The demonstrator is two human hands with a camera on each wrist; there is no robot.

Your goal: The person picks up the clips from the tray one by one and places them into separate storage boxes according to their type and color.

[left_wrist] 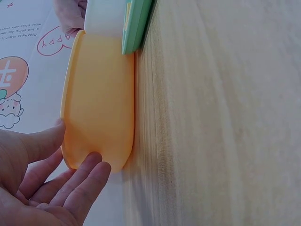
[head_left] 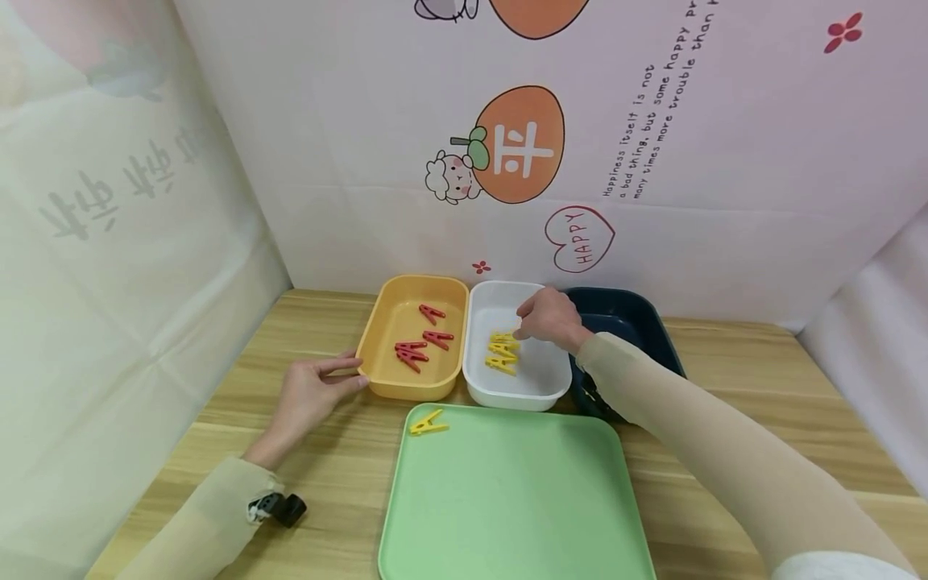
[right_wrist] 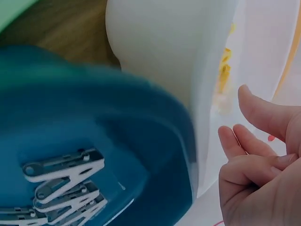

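My left hand (head_left: 308, 395) touches the near left corner of an orange-yellow bin (head_left: 406, 391); in the left wrist view its thumb is at the rim and its fingers lie along the outer wall. Several red clothespins (head_left: 412, 346) lie in that bin. Over the white bin (head_left: 511, 400) is my right hand (head_left: 548, 316), beside several yellow clothespins (head_left: 502, 351). The right wrist view shows its thumb and fingers apart, holding nothing visible. One yellow clothespin (head_left: 428, 424) lies on the far left corner of a green tray (head_left: 515, 491).
A dark blue bin (head_left: 612, 302) stands right of the white one, partly hidden by the right forearm. Several grey-white clothespins (right_wrist: 66, 169) lie in it. The bins form a row on the wooden table (head_left: 329, 475), against a printed cloth backdrop (head_left: 362, 161).
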